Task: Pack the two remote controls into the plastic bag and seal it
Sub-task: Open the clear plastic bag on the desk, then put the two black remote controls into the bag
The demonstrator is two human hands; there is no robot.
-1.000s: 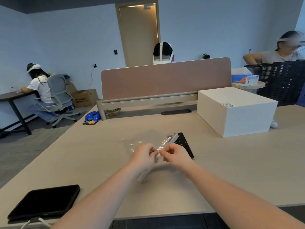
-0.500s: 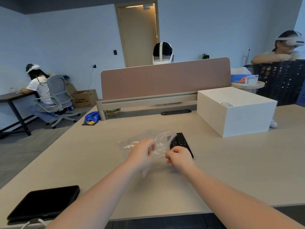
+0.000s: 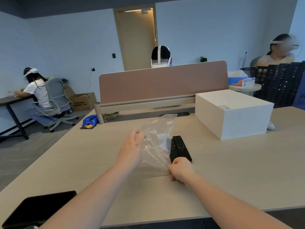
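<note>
A clear plastic bag (image 3: 156,139) with a red seal line stands raised above the desk between my hands. My left hand (image 3: 132,149) grips its left edge, fingers curled and a little blurred. My right hand (image 3: 180,171) pinches the bag's near lower corner, just over the near ends of the remotes. Two black remote controls (image 3: 179,147) lie side by side on the desk, right of the bag and outside it. The left remote is partly seen through the plastic.
A white box (image 3: 231,113) stands at the right rear of the desk (image 3: 231,171). A black tablet (image 3: 38,209) lies at the near left corner. A brown divider (image 3: 161,81) lines the far edge, with a blue snack pack (image 3: 90,120) at its left. Other people sit around the room.
My hands have moved apart and the bag has been lifted and spread upright. My right hand has dropped toward the near ends of the remotes.
</note>
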